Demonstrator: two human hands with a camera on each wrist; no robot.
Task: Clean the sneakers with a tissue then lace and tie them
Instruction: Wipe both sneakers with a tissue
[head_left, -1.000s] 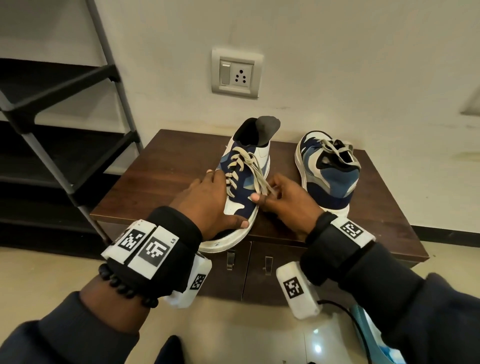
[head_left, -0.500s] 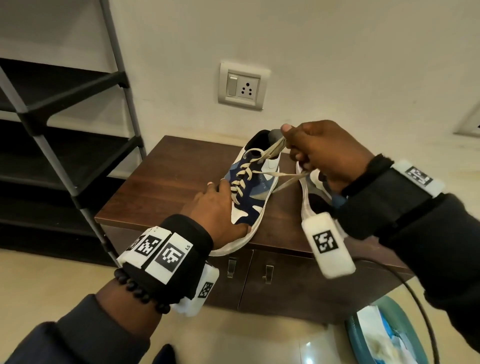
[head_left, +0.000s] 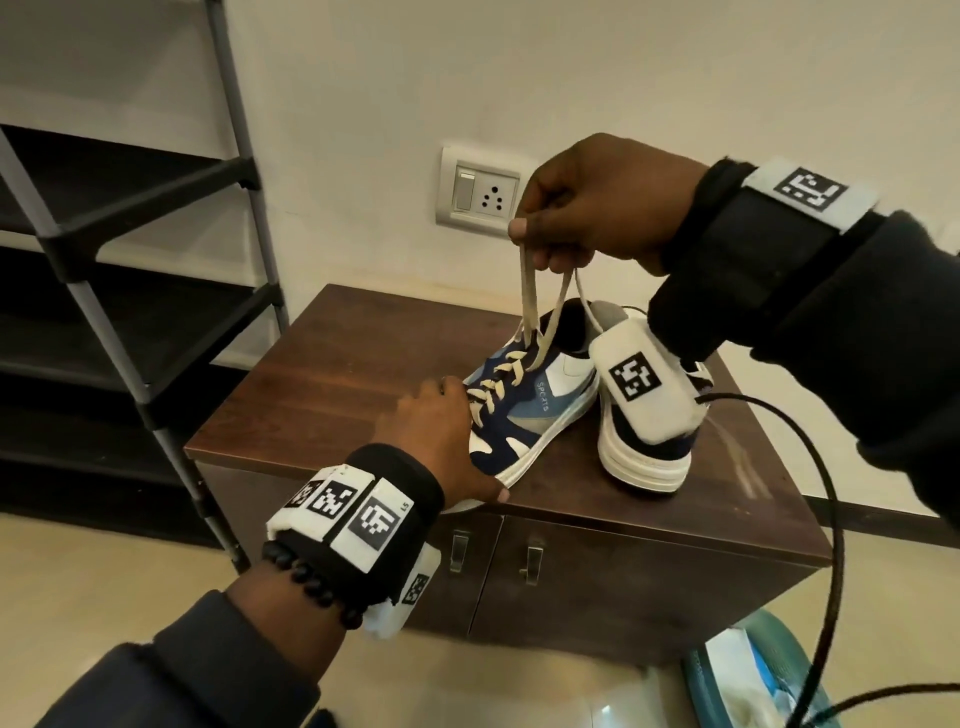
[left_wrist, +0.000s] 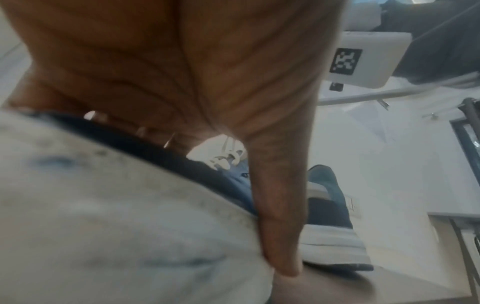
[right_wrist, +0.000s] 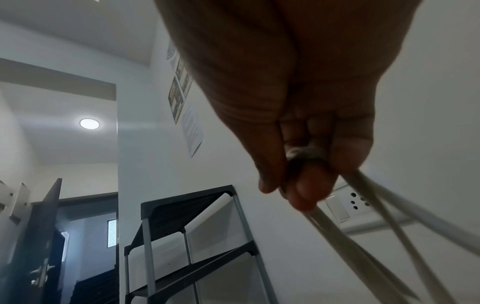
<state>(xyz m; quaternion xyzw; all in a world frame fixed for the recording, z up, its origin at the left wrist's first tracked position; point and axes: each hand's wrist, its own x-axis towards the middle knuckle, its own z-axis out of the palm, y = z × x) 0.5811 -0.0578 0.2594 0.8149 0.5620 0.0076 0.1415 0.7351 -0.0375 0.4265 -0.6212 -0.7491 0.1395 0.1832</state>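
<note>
Since a second ago your right hand (head_left: 597, 200) has left the cabinet top and risen well above the near sneaker (head_left: 524, 405), drawing the laces (head_left: 540, 301) up taut with it, while your left hand (head_left: 441, 436) has stayed on the shoe's toe end. On the left, your left forearm reaches forward and down, wrist low; the hand lies over the toe of the near sneaker with the fingers laid along its far side and the thumb (left_wrist: 280, 205) stretched straight down the white sole to the wooden cabinet (head_left: 332, 374), pressing rather than curling round. The near sneaker sits on the cabinet top, toe at the front edge, heel toward the wall. To the right, your right arm is raised and bent, the hand held above the shoe's opening in front of the wall socket (head_left: 480, 189); its fingers (right_wrist: 306, 191) are curled tight, pinching the cream laces between thumb and fingertips, and the strands run down to the top eyelets. The second sneaker (head_left: 644, 457) stands just beside the first, largely hidden behind your right wrist camera.
</note>
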